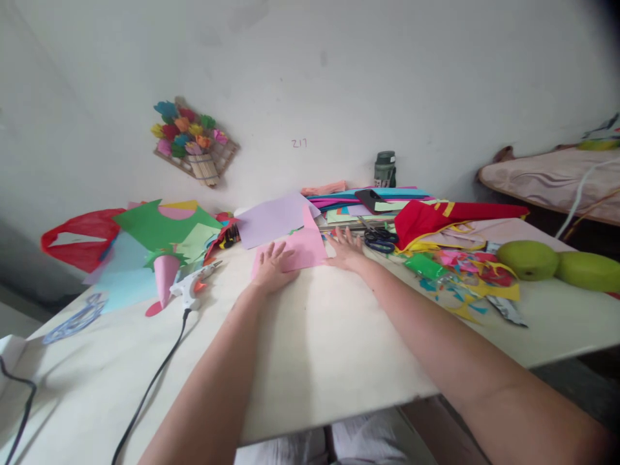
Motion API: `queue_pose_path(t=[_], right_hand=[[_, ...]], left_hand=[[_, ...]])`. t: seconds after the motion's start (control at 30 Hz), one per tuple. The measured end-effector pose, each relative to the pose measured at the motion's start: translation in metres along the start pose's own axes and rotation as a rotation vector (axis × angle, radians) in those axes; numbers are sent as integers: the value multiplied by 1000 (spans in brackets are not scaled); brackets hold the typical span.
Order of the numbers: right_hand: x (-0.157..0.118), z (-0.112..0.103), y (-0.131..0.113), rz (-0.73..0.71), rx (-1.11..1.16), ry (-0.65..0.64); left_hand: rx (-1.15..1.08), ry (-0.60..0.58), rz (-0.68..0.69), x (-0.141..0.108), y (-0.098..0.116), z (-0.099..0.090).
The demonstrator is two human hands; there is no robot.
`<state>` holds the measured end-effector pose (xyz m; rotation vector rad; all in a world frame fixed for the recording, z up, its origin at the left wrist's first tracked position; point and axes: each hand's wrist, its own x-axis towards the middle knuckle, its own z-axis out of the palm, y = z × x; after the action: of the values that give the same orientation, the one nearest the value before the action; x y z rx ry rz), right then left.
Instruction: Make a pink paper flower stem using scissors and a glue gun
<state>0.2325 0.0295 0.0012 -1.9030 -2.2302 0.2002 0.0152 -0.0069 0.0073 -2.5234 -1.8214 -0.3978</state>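
Observation:
A pink sheet of paper (pixel 307 250) lies on the white table (pixel 310 349), with a narrow part of it reaching up toward the back. My left hand (pixel 275 268) rests flat on the sheet's left part, fingers spread. At the sheet's right edge, my right hand (pixel 346 250) is spread with its fingers apart and holds nothing. Behind the sheet is a larger lilac sheet (pixel 276 218). Dark-handled scissors (pixel 380 239) lie just right of my right hand.
A white glue gun (pixel 190 287) with a black cord and a pink cone (pixel 166 276) are at left. Colored sheets (pixel 159 226) lie behind them. To the right are red cloth (pixel 426 219), paper scraps (pixel 465 274) and green fruits (pixel 527 259). A bottle (pixel 385 170) stands at the back.

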Motion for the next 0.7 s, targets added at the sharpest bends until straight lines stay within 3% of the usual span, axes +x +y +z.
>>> queue_pose_path(t=[0.17, 0.3, 0.47, 0.6, 0.7], right_hand=[[3, 2, 4, -39, 7, 2], [-1, 2, 3, -96, 24, 90], [-8, 1, -16, -354, 115, 320], [-13, 4, -47, -541, 249, 236], [-16, 5, -65, -613, 181, 156]], left_hand=[[-175, 51, -28, -23, -40, -14], [-347, 102, -3, -30, -42, -13], [-389, 95, -20, -30, -36, -14], [-357, 96, -22, -30, -39, -12], [-358, 103, 7, -28, -42, -9]])
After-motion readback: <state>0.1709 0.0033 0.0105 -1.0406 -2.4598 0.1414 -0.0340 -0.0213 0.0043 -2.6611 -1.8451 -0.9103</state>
